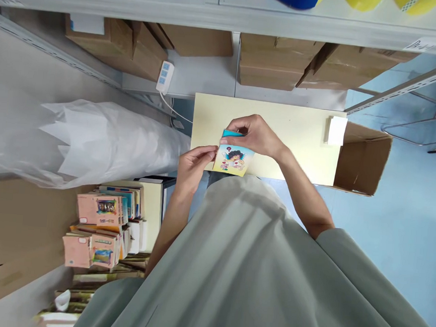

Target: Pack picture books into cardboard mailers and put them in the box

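Note:
A small picture card (234, 159) with a cartoon figure and a teal top edge is held between both hands above the pale yellow tabletop (298, 139). My left hand (192, 167) pinches its left edge with thumb and fingers. My right hand (255, 134) is closed over its top edge from above. Both arms come out of my grey-green shirt, which fills the lower part of the view.
An open cardboard box (363, 161) stands at the table's right end, with a white paper slip (337, 130) beside it. Stacks of pink and teal booklets (103, 225) lie lower left. White plastic bag (100, 140) at left. Shelf with cartons (277, 60) and a power strip (165, 76) beyond.

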Motion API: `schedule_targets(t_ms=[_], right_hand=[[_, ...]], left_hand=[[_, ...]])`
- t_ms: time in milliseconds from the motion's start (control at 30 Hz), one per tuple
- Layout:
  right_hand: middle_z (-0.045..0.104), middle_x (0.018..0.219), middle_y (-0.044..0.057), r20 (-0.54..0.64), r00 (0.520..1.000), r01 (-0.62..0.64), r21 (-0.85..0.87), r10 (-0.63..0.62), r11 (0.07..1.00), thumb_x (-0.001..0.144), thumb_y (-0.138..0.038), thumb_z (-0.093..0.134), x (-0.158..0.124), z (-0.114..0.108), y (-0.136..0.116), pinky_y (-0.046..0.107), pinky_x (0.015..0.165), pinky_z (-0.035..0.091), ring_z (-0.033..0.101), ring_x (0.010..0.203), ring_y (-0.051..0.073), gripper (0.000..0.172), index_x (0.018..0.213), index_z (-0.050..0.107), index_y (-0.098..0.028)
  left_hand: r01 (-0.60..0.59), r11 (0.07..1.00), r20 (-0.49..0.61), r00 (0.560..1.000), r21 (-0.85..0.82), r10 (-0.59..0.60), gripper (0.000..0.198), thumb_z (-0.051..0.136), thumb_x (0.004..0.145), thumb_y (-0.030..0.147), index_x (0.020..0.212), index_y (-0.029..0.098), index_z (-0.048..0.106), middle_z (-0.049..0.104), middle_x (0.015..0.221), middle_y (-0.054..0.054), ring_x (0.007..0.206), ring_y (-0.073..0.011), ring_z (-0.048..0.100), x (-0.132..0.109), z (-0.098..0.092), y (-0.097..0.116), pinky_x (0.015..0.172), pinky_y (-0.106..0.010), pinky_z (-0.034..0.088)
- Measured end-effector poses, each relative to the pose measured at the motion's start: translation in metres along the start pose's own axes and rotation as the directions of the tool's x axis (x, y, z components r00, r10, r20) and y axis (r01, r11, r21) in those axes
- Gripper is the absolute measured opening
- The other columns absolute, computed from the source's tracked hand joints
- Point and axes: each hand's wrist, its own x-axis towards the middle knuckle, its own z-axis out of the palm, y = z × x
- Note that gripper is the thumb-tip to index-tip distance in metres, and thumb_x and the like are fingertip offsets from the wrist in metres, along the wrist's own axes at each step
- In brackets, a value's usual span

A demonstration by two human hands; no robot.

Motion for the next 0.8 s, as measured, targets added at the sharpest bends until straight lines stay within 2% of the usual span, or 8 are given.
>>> schedule_targets(t_ms=[67,167,267,367,467,633,800], right_hand=[[0.067,0.075,-0.002,-0.007,1.0,0.0,-0.006,0.0,1.0,0.095,-0.062,0.086,0.004,0.004,0.003,0.028,0.066,0.043,0.057,0.073,0.014,0.047,0.08,0.072,-0.019],[0.068,0.078,-0.002,-0.037,0.999,-0.012,-0.01,0.011,1.0,0.092,-0.068,0.088,0.01,0.007,0.008,0.029,0.07,0.048,0.059,0.076,0.014,0.052,0.081,0.072,-0.019],[0.073,0.089,0.001,-0.122,0.992,-0.01,0.029,0.014,1.0,0.087,-0.075,0.09,0.011,0.006,0.017,0.031,0.077,0.054,0.066,0.086,0.017,0.057,0.092,0.076,-0.02],[0.077,0.104,0.004,-0.231,0.972,-0.022,0.112,0.048,0.993,0.08,-0.082,0.093,-0.001,0.001,0.027,0.032,0.082,0.06,0.072,0.096,0.02,0.07,0.115,0.078,-0.023],[0.078,0.109,0.004,-0.257,0.959,-0.068,0.208,0.121,0.976,0.077,-0.084,0.094,-0.024,0.004,0.036,0.031,0.08,0.065,0.074,0.091,0.019,0.083,0.132,0.074,-0.026],[0.077,0.1,0.0,-0.292,0.94,-0.087,0.302,0.179,0.949,0.084,-0.079,0.092,-0.054,0.023,0.051,0.032,0.075,0.067,0.071,0.079,0.016,0.079,0.14,0.069,-0.029],[0.077,0.104,0.002,-0.414,0.891,-0.106,0.213,0.188,0.971,0.093,-0.077,0.085,-0.059,0.035,0.056,0.033,0.077,0.068,0.074,0.084,0.018,0.073,0.146,0.067,-0.03]], left_hand=[[0.051,0.998,0.094,0.994,-0.048,-0.047,0.061,0.093,0.081,0.074,0.11,0.021,0.088,0.087,0.112,-0.012,0.108,-0.0314,0.083,-0.002,-0.001,-0.002,0.096,-0.043,0.068],[0.113,0.993,0.223,0.969,-0.018,-0.106,0.066,0.093,0.081,0.078,0.11,0.019,0.087,0.088,0.108,-0.012,0.107,-0.0323,0.084,-0.006,0.0,-0.001,0.095,-0.042,0.068],[0.11,0.993,0.197,0.975,-0.03,-0.102,0.064,0.098,0.078,0.073,0.108,0.018,0.087,0.088,0.105,-0.009,0.104,-0.0301,0.084,-0.007,0.002,-0.001,0.094,-0.038,0.068],[0.115,0.989,0.135,0.986,-0.096,-0.101,0.062,0.1,0.078,0.071,0.111,0.02,0.088,0.089,0.11,-0.009,0.105,-0.0288,0.084,-0.007,0.0,-0.004,0.089,-0.034,0.068],[0.125,0.982,0.13,0.986,-0.143,-0.107,0.061,0.102,0.076,0.069,0.113,0.021,0.089,0.089,0.114,-0.009,0.11,-0.0303,0.084,-0.007,-0.003,-0.006,0.088,-0.035,0.068],[0.132,0.978,0.157,0.982,-0.159,-0.107,0.06,0.103,0.076,0.067,0.112,0.021,0.089,0.089,0.113,-0.01,0.109,-0.0303,0.084,-0.009,-0.002,-0.007,0.086,-0.036,0.068],[0.129,0.98,0.18,0.979,-0.154,-0.1,0.06,0.102,0.077,0.068,0.112,0.021,0.089,0.089,0.114,-0.011,0.108,-0.0308,0.084,-0.007,0.004,-0.005,0.087,-0.037,0.068]])
